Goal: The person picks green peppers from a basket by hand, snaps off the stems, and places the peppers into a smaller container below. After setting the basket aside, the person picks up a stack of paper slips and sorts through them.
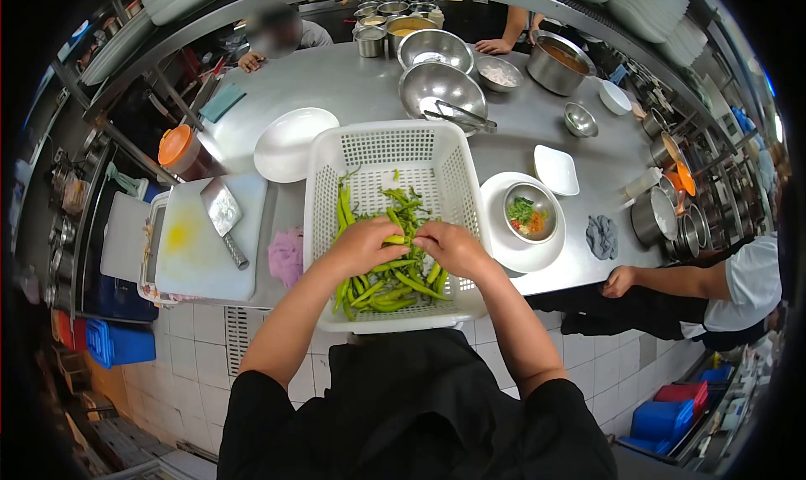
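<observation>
Both my hands meet above a heap of green chili peppers in a white perforated basket. My left hand is closed in a pinch on a green chili pepper, its yellow-green end showing between the fingers. Just to the right, my right hand is closed too, thumb and fingertips pressed together at the pepper's other side. The fingers partly hide what the right one pinches. Whole peppers lie toward the near side of the basket, with small green bits and stems beyond my hands.
A cleaver lies on a white cutting board at left, near a pink cloth. At right, a bowl of chopped vegetables sits on a white plate. Tongs rest across a steel bowl. Other people stand around the table.
</observation>
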Demonstrator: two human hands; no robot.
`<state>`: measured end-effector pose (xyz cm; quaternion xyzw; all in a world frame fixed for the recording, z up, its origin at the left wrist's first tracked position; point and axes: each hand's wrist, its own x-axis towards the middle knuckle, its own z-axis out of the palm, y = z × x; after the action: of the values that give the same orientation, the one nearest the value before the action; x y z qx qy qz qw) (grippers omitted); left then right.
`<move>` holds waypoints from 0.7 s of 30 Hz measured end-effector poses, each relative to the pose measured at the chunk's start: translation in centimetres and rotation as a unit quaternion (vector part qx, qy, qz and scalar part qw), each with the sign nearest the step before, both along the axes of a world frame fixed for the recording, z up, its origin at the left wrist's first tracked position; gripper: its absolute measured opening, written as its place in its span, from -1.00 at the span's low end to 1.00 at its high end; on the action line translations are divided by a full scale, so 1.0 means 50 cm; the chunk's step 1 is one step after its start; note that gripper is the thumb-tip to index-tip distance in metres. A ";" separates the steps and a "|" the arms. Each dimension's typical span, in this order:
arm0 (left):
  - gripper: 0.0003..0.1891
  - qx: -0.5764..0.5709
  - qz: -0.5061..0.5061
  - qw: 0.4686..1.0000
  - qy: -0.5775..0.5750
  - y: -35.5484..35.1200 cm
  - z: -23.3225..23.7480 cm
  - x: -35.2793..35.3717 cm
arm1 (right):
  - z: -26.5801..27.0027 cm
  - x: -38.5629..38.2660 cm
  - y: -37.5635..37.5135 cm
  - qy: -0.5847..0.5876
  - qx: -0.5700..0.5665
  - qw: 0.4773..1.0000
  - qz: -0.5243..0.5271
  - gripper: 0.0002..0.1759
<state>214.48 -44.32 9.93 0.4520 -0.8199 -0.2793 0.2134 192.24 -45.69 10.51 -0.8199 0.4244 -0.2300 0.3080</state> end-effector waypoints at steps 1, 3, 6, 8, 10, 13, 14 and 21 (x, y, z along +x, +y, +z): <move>-0.69 0.003 -0.005 1.000 -0.010 0.000 0.006 -0.001 | -0.002 0.001 -0.003 -0.039 0.033 0.998 0.023 -0.75; -0.67 0.023 -0.023 0.999 0.039 -0.006 0.015 0.006 | 0.002 -0.002 -0.011 -0.076 0.068 0.994 0.046 -0.75; -0.65 0.059 -0.056 0.990 0.118 -0.020 0.017 0.015 | 0.005 -0.011 -0.029 -0.202 0.287 0.931 0.096 -0.76; -0.64 0.073 -0.072 0.984 0.148 -0.038 0.018 0.018 | -0.027 -0.014 -0.044 -0.365 0.438 0.809 0.145 -0.79; -0.67 0.118 -0.071 0.977 0.162 -0.058 0.012 0.017 | -0.044 -0.014 -0.058 -0.384 0.447 0.795 0.146 -0.82; -0.76 0.336 0.018 0.915 0.223 -0.070 0.000 0.004 | -0.055 -0.004 -0.056 -0.313 0.304 0.898 0.059 -0.82; -0.76 0.336 0.017 0.915 0.221 -0.074 -0.010 -0.002 | -0.056 0.003 -0.051 -0.204 0.136 0.969 -0.033 -0.80; -0.65 0.123 0.093 0.966 -0.209 -0.043 -0.106 -0.059 | -0.092 0.007 -0.050 -0.097 -0.035 0.985 -0.135 -0.69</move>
<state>211.52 -46.48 4.61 0.5971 -0.7601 -0.2566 0.0045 192.62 -48.21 5.91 -0.7390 0.4909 -0.3628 0.2852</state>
